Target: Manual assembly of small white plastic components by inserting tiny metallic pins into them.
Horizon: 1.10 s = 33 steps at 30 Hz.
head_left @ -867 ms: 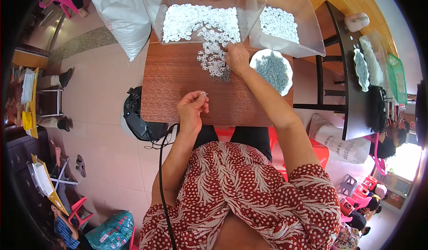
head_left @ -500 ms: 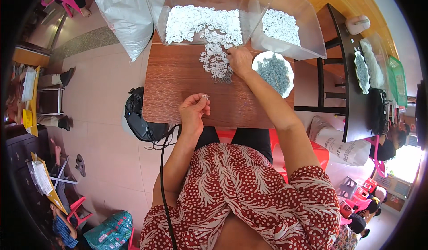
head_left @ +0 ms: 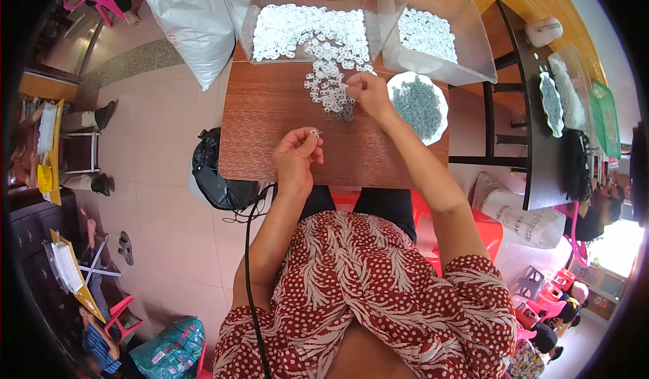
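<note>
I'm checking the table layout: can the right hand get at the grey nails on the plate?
Probably yes: the right hand is just left of the scalloped white plate, and nothing visible covers the grey nails.

Red top (head_left: 338, 271) with cream leaf-and-dot print (head_left: 399, 279), short sleeves (head_left: 481, 286), dark trousers (head_left: 384, 207), black cable (head_left: 249, 271)

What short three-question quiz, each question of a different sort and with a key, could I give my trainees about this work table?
1. True or false: loose small white plastic pieces lie on the brown wood-grain table.

2. Which fill the round white scalloped-edged dish?
A. Green glass beads
B. Thin grey metal pins
C. Black round buttons

3. Fill in: the hand nearer that dish is the person's ____.

Key: 1. True. 2. B. 3. Right hand.
</note>
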Tool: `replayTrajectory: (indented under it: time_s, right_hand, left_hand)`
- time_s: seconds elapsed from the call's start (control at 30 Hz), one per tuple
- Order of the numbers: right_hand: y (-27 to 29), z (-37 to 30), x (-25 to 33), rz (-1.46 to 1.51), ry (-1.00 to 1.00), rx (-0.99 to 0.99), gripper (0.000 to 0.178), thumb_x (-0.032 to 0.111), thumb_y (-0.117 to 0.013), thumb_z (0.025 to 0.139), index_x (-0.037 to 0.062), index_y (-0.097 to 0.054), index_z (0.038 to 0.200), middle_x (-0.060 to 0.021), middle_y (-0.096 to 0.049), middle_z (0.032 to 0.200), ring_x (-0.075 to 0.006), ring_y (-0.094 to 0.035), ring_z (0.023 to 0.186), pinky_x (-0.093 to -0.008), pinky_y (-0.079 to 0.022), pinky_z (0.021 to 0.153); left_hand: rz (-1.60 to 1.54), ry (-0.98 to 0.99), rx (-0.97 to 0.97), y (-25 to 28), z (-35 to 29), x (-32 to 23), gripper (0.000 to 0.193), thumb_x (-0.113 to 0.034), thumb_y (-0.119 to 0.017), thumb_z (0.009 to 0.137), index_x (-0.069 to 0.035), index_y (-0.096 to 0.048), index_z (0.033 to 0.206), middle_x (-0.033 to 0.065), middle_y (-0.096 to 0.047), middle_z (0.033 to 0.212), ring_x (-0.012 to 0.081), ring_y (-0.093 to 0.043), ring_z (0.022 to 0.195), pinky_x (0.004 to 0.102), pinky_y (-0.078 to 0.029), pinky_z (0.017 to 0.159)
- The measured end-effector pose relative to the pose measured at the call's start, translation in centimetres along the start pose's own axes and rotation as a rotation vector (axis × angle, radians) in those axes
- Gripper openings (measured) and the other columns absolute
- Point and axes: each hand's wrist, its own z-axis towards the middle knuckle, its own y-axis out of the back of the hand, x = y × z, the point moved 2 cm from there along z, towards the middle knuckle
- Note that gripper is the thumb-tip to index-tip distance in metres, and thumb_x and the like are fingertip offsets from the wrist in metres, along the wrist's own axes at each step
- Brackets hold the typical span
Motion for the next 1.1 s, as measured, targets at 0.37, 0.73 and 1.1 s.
replayTrajectory:
  time_s: [0.37,0.73,1.1]
  right_hand:
    - [2.9,-8.0,6.9,0.906,-0.357,0.255,0.013,0.006,-0.062,0.081,0.0025,-0.062,0.093,0.0002,-0.061,0.077,-0.0055,-0.051,0.062,-0.018,-0.038,0.052]
    - [3.1,-10.7,8.9,0.955,-0.291,0.193,0.013,0.005,-0.06,0.081,0.0001,-0.065,0.092,-0.0015,-0.061,0.075,-0.0057,-0.05,0.061,-0.0188,-0.037,0.051]
    - [2.2,-10.8,9.8,0.807,-0.194,0.135,0.014,0.004,-0.061,0.079,0.0006,-0.067,0.091,-0.0014,-0.062,0.073,-0.0036,-0.048,0.06,-0.0177,-0.036,0.05]
  left_hand:
    - [0.102,-0.122,0.069,-3.7,-2.3,-1.8,0.01,-0.002,-0.059,0.082,0.0,-0.059,0.092,0.0063,-0.06,0.074,0.0095,-0.054,0.056,0.02,-0.043,0.046]
    - [0.184,-0.187,0.042,-4.3,-5.0,-2.2,0.008,-0.005,-0.059,0.084,0.0,-0.058,0.09,0.0053,-0.061,0.073,0.0077,-0.054,0.055,0.0182,-0.043,0.045]
    - [0.264,-0.258,0.014,-3.5,-5.2,-2.2,0.008,-0.003,-0.058,0.083,0.001,-0.059,0.09,0.006,-0.062,0.073,0.0087,-0.055,0.055,0.0194,-0.045,0.046]
